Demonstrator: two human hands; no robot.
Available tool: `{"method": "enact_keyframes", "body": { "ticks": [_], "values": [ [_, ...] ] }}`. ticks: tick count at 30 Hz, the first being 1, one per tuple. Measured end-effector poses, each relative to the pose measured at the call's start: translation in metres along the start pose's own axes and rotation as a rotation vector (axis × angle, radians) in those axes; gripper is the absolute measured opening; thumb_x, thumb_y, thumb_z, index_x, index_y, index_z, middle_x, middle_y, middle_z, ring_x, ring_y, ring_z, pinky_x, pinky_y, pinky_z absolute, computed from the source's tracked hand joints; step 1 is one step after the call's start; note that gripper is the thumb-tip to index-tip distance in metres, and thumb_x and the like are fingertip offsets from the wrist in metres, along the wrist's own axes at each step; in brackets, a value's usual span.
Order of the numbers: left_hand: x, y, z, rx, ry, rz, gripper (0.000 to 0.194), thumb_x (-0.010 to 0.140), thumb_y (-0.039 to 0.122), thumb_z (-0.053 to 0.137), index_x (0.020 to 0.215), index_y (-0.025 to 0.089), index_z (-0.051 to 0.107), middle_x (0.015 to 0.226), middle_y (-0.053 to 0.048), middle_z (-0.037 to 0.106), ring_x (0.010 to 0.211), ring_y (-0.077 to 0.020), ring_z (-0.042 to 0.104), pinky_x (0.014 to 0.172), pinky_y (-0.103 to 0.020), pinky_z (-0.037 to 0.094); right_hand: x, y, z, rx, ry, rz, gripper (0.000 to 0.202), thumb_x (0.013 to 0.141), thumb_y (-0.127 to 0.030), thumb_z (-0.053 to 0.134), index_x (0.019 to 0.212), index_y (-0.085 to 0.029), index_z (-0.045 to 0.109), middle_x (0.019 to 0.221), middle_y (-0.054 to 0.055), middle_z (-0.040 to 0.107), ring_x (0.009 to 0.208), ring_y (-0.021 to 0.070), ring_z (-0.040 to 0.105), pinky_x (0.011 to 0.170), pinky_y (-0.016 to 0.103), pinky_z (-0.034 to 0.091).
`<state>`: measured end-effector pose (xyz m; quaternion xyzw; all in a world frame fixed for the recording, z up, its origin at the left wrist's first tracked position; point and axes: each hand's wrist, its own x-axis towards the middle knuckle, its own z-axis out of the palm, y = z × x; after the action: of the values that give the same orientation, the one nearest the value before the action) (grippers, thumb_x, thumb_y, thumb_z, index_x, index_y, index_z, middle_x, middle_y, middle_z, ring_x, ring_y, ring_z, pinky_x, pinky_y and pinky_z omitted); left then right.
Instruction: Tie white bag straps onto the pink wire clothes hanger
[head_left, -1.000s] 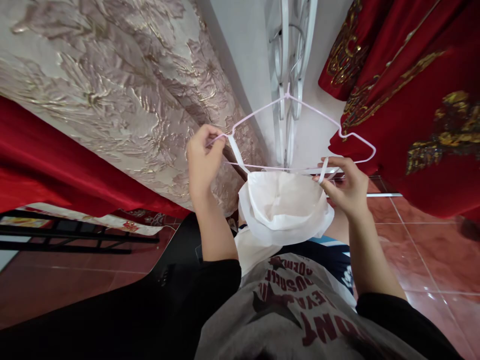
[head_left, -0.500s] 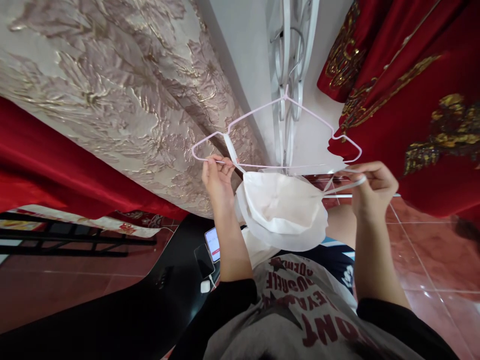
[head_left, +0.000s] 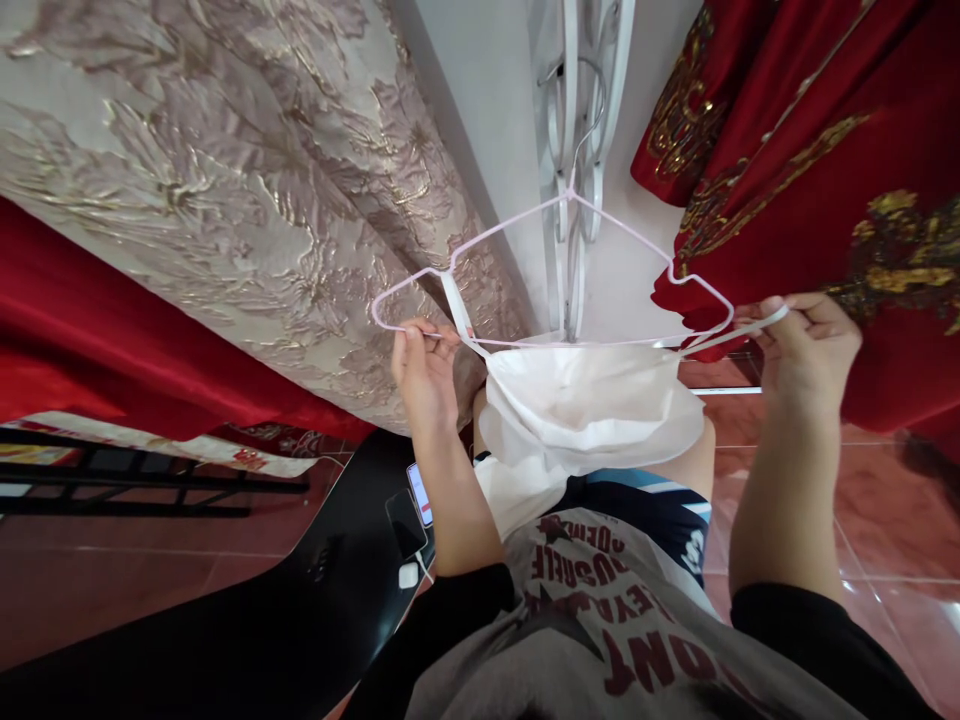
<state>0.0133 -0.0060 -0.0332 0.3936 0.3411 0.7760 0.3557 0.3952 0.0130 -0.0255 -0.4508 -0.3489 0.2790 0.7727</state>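
Note:
A pink hanger (head_left: 510,228) hangs by its hook from a white metal rack. Its left notch carries one strap (head_left: 454,300) of a white garment (head_left: 592,400), which droops below the hanger's bottom bar. My left hand (head_left: 426,365) pinches the hanger's lower left corner, close to that strap. Beyond the hanger's right end, my right hand (head_left: 806,345) grips the other strap (head_left: 739,328) and holds it stretched out to the right, off the hanger's notch.
Pale embossed fabric (head_left: 285,200) hangs at the left, red cloth with gold sequins (head_left: 885,250) at the right. The white rack (head_left: 570,80) stands behind. A black table (head_left: 225,620) at lower left bears two phones (head_left: 406,522) and a white charger (head_left: 408,575).
My right hand has moved right and slightly up with its strap, pulling the garment wider to the right. The hanger's lower part looks stretched wider. My left hand has shifted slightly left.

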Motion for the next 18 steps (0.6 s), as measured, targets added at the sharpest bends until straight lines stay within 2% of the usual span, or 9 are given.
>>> {"method": "enact_keyframes", "body": {
  "ticks": [3, 7, 13, 15, 18],
  "values": [
    [-0.001, 0.003, 0.001, 0.020, -0.002, 0.002, 0.050, 0.089, 0.067, 0.080, 0.087, 0.024, 0.057, 0.072, 0.002, 0.061, 0.075, -0.0179, 0.071, 0.093, -0.038, 0.062, 0.003, -0.005, 0.008, -0.054, -0.094, -0.028, 0.056, 0.047, -0.053, 0.107, 0.067, -0.019, 0.066, 0.061, -0.003, 0.070, 0.056, 0.0144, 0.073, 0.055, 0.025, 0.064],
    [-0.001, 0.003, 0.000, 0.014, 0.008, 0.009, 0.050, 0.089, 0.067, 0.081, 0.088, 0.024, 0.056, 0.072, 0.002, 0.061, 0.074, -0.0174, 0.070, 0.090, -0.036, 0.061, 0.002, -0.024, 0.025, -0.170, -0.243, -0.091, 0.042, 0.056, -0.041, 0.105, 0.071, -0.018, 0.074, 0.068, -0.001, 0.074, 0.061, 0.0090, 0.070, 0.061, 0.020, 0.062],
    [-0.004, 0.003, 0.002, -0.043, -0.006, -0.011, 0.044, 0.091, 0.061, 0.081, 0.086, 0.024, 0.059, 0.072, 0.002, 0.061, 0.073, -0.0154, 0.067, 0.089, -0.034, 0.061, 0.008, -0.050, 0.050, -0.207, -0.546, -0.126, 0.034, 0.057, -0.034, 0.105, 0.069, -0.018, 0.077, 0.071, 0.004, 0.078, 0.067, 0.0139, 0.075, 0.064, 0.025, 0.064],
    [-0.005, 0.004, 0.002, -0.056, -0.007, -0.013, 0.043, 0.091, 0.060, 0.082, 0.085, 0.023, 0.059, 0.071, 0.002, 0.062, 0.072, -0.0150, 0.067, 0.090, -0.034, 0.062, 0.018, -0.049, 0.051, -0.165, -0.640, -0.083, 0.037, 0.055, -0.036, 0.106, 0.067, -0.017, 0.077, 0.073, 0.006, 0.079, 0.067, 0.0150, 0.075, 0.062, 0.026, 0.064],
    [-0.005, 0.004, 0.002, -0.055, -0.010, -0.019, 0.042, 0.092, 0.058, 0.082, 0.085, 0.023, 0.060, 0.072, 0.002, 0.062, 0.072, -0.0150, 0.067, 0.089, -0.034, 0.062, 0.038, -0.038, 0.050, -0.059, -0.735, 0.014, 0.045, 0.044, -0.038, 0.109, 0.061, -0.015, 0.074, 0.070, 0.007, 0.076, 0.061, 0.0139, 0.070, 0.056, 0.028, 0.060]
  ]
}}
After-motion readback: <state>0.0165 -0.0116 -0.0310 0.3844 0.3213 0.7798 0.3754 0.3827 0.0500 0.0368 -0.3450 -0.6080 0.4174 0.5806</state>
